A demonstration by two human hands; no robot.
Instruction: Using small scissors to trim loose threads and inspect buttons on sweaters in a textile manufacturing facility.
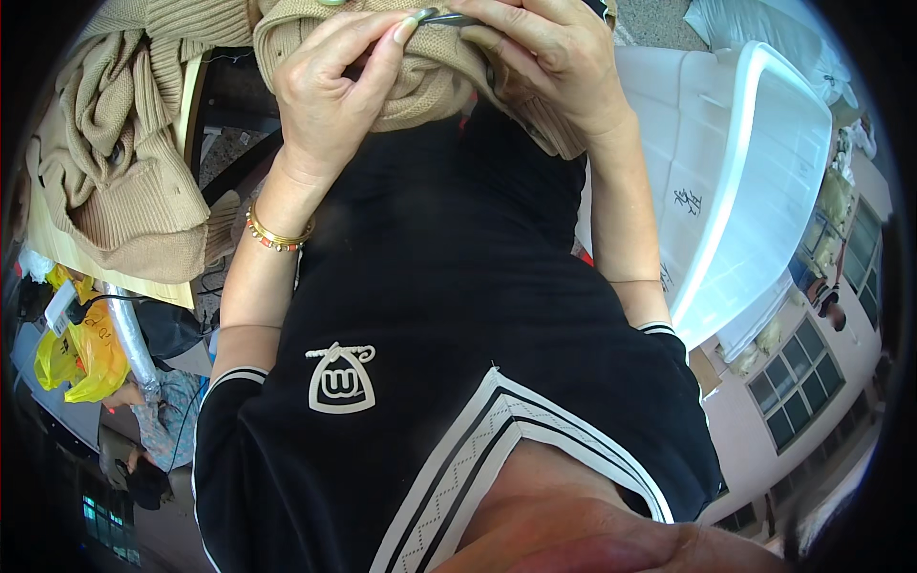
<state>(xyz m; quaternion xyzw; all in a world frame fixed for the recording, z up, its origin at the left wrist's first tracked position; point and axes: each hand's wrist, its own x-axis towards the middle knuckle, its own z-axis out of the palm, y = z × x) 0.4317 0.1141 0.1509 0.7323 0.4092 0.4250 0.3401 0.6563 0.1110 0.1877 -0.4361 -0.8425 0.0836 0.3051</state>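
A tan knitted garment (425, 91) lies bunched at the top middle, over my lap. Above it my left hand (334, 81) is closed in a pinch, thumb against forefinger. A small shiny bit shows at those fingertips; what it is I cannot make out. My right hand (554, 62) grips a slim, dark, pointed metal tool (451, 19), whose tip meets the left fingertips. The tool's rear end is hidden in the right hand. Part of the garment hangs below the right hand.
More tan knitwear (124, 181) is heaped on a wooden board (177, 272) at the left. A large white plastic tub (707, 181) stands close by my right arm. Yellow plastic bags (91, 353) and a dark cable lie lower left. Pale sacks (764, 33) are at the far right.
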